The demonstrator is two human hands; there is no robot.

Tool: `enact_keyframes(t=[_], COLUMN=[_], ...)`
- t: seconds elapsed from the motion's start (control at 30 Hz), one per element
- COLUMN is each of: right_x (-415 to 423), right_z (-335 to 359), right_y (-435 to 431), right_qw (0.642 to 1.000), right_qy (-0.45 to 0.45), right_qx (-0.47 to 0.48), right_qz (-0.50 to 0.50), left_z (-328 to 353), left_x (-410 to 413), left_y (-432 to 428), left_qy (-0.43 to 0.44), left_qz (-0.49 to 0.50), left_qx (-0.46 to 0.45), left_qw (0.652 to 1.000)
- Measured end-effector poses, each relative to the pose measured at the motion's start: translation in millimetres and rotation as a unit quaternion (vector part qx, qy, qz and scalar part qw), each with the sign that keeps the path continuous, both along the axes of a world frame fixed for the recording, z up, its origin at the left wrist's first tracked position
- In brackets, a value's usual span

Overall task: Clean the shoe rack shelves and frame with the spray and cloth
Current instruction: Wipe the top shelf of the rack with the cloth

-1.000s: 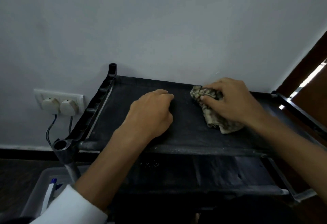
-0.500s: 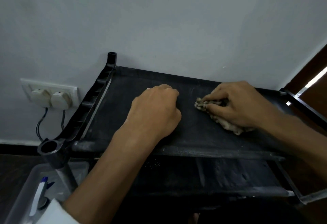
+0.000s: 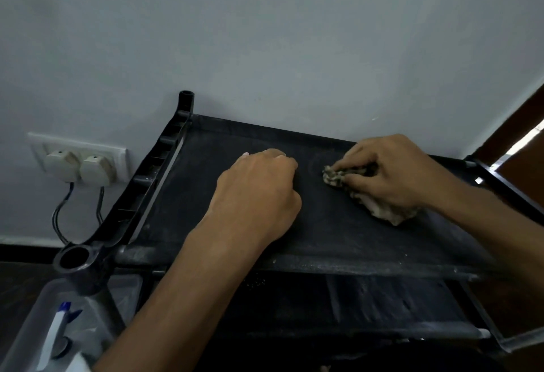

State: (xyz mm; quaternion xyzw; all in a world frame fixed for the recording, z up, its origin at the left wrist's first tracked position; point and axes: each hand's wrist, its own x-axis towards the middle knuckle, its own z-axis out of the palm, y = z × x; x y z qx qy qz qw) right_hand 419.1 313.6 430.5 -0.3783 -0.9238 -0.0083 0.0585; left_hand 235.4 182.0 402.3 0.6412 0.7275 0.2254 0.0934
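Now my right hand (image 3: 391, 174) clamps the crumpled beige cloth (image 3: 382, 212) on the dusty black fabric shelf (image 3: 203, 195) under it. My left hand (image 3: 259, 195) rests beside, fingers curled, empty. Leaning hard could sag the fabric.

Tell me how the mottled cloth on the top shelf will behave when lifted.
The crumpled mottled beige cloth is bunched under the right hand, so it is probably floppy and would droop. Its thin folds suggest little weight. On the dusty black fabric shelf it likely drags rather than slides.
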Motion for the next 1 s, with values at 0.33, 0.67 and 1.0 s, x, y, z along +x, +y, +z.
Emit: enact_keyframes(t=[0.33, 0.67, 1.0], right_x=[-19, -16, 11], right_z=[-6, 14, 45], right_y=[-11, 6, -12], right_qw=[0.997, 0.986, 0.958], right_qy=[0.010, 0.099, -0.051], right_qx=[-0.008, -0.038, -0.160], right_qz=[0.074, -0.126, -0.233], left_z=[2, 0, -3], left_x=[2, -3, -3], left_y=[3, 0, 0], left_qy=[-0.001, -0.014, -0.033], left_qz=[-0.016, 0.012, 0.020], left_qx=[0.000, 0.027, 0.039], left_qw=[1.000, 0.999, 0.998])
